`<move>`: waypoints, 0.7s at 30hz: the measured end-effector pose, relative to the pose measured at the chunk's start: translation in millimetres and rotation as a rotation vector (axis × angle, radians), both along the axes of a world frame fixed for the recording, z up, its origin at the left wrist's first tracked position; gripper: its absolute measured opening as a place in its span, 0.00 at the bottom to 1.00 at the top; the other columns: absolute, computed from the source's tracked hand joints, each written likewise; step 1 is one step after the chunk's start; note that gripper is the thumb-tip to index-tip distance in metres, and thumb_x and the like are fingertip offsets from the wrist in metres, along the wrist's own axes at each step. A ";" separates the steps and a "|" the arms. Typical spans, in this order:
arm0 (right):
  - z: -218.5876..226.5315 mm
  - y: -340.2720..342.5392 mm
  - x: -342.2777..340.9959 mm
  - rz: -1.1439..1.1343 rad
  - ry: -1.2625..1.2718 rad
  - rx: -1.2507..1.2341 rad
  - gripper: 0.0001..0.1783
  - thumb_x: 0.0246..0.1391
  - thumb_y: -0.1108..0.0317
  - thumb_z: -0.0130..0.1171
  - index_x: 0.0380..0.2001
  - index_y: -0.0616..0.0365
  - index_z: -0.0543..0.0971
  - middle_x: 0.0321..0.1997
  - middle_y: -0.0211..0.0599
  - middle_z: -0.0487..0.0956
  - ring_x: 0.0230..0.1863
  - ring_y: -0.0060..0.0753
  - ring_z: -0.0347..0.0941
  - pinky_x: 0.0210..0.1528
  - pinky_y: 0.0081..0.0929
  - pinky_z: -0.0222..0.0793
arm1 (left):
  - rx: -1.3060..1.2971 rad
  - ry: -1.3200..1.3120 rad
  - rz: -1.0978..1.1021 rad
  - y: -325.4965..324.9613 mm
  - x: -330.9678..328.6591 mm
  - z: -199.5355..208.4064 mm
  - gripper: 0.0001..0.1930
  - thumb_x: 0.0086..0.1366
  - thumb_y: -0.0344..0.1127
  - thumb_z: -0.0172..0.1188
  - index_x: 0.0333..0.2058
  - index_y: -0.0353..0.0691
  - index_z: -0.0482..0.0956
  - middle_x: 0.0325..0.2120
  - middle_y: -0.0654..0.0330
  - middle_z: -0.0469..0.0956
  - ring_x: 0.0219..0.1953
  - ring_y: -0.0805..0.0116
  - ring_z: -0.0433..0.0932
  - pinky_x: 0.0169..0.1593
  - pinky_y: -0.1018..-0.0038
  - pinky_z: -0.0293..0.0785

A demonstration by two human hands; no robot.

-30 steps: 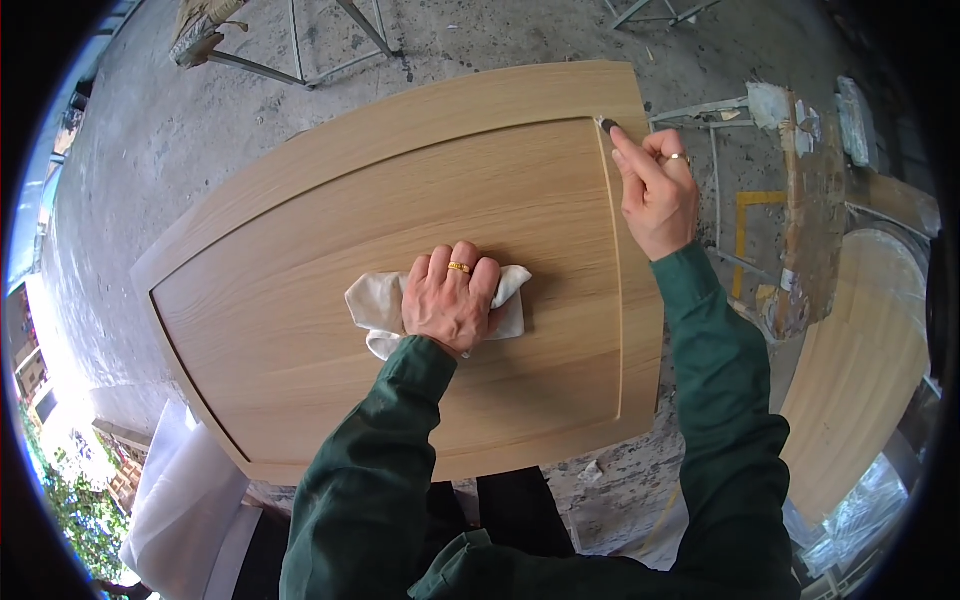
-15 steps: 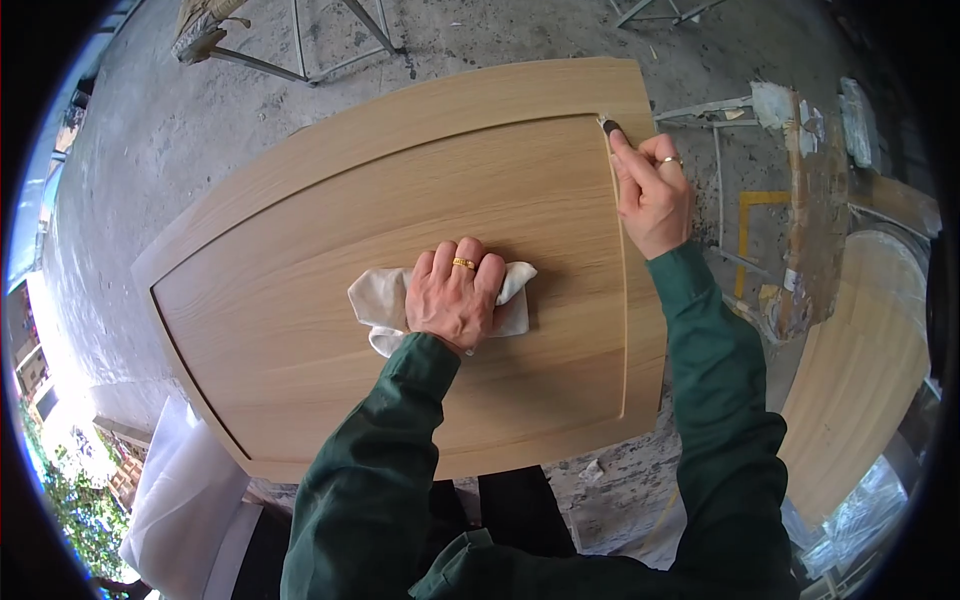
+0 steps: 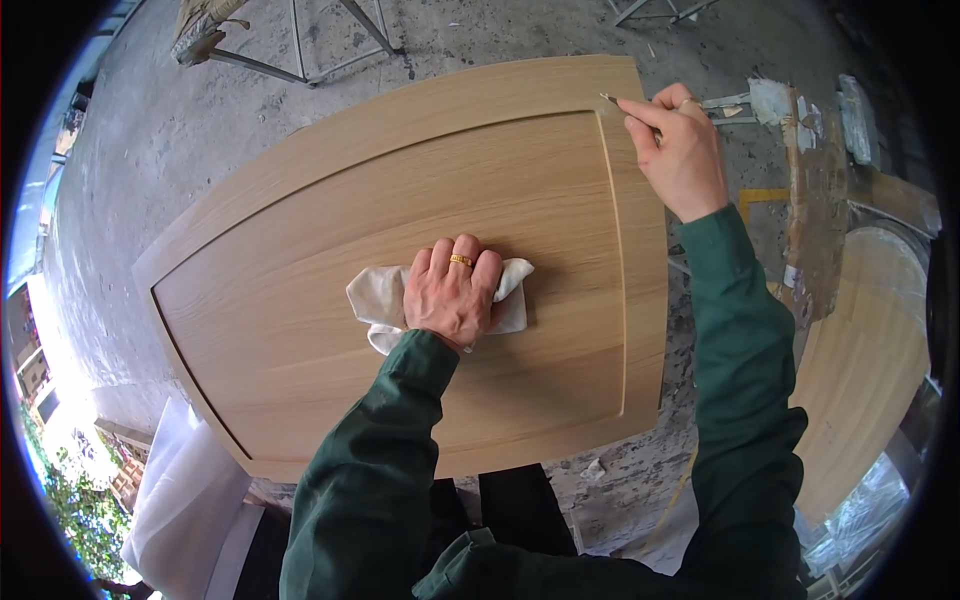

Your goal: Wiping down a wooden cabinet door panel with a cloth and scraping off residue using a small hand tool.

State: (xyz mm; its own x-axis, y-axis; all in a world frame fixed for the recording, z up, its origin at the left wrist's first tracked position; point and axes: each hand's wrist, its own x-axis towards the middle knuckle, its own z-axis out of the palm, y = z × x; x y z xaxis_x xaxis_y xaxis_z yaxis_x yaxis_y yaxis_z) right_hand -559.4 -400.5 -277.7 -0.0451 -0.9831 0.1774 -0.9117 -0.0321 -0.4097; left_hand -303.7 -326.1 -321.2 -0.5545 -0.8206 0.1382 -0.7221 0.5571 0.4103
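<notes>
A light wood-grain panel (image 3: pixel 545 400) lies before me, with a recessed field framed by a groove. My left hand (image 3: pixel 452 290) presses a folded white cloth (image 3: pixel 380 298) onto the middle of the panel, fingers curled over it. At the far right corner my right hand (image 3: pixel 685 150) is closed in a pinch on a slim tool with a pale tip (image 3: pixel 606 98). The tip is over the outer frame, just beyond the groove's corner. Most of the tool is hidden in my fingers, so its kind cannot be told.
Metal-legged trestles (image 3: pixel 340 65) stand on the stained concrete floor (image 3: pixel 480 35). To the right are a worn, taped support (image 3: pixel 815 200) and another curved wood-grain panel (image 3: pixel 860 370). White foam wrapping (image 3: pixel 185 490) sits at the lower left.
My right hand has moved right and away from me, taking the tool's tip from the groove's corner to above the outer frame. My left hand and the cloth have barely shifted.
</notes>
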 end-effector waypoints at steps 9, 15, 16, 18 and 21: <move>6.7 6.8 -2.5 0.160 0.022 0.157 0.09 0.48 0.75 0.56 0.35 0.58 0.81 0.29 0.40 0.70 0.28 0.40 0.71 0.31 0.30 0.68 | 0.013 -0.015 0.006 -0.1 2.5 1.4 0.14 0.47 0.42 0.65 0.26 0.44 0.69 0.27 0.60 0.67 0.30 0.60 0.68 0.34 0.66 0.64; 2.8 -3.5 1.4 0.052 0.118 0.122 0.10 0.47 0.75 0.57 0.35 0.58 0.81 0.30 0.40 0.71 0.29 0.40 0.71 0.32 0.30 0.68 | 0.021 -0.015 0.003 0.3 0.2 -0.2 0.14 0.47 0.42 0.65 0.26 0.45 0.70 0.27 0.60 0.67 0.31 0.60 0.68 0.34 0.66 0.64; 2.8 -1.1 2.9 0.054 0.115 0.123 0.10 0.47 0.75 0.57 0.35 0.58 0.81 0.30 0.40 0.71 0.29 0.40 0.71 0.32 0.30 0.68 | 0.017 -0.010 0.004 0.2 0.5 0.1 0.14 0.47 0.42 0.65 0.26 0.45 0.70 0.27 0.60 0.67 0.30 0.60 0.69 0.34 0.66 0.64; 5.1 5.5 4.7 0.087 0.070 0.211 0.09 0.46 0.73 0.55 0.32 0.57 0.81 0.31 0.42 0.73 0.33 0.45 0.74 0.36 0.36 0.71 | 0.010 -0.012 0.006 0.5 1.5 0.0 0.14 0.47 0.42 0.65 0.26 0.45 0.70 0.27 0.60 0.67 0.30 0.60 0.69 0.35 0.66 0.65; 8.7 0.2 -5.5 0.162 0.011 0.228 0.10 0.46 0.73 0.55 0.33 0.56 0.81 0.31 0.42 0.73 0.33 0.45 0.74 0.36 0.36 0.71 | 0.007 -0.015 0.011 0.3 1.8 0.0 0.14 0.47 0.42 0.65 0.26 0.45 0.70 0.27 0.60 0.67 0.30 0.60 0.69 0.35 0.66 0.65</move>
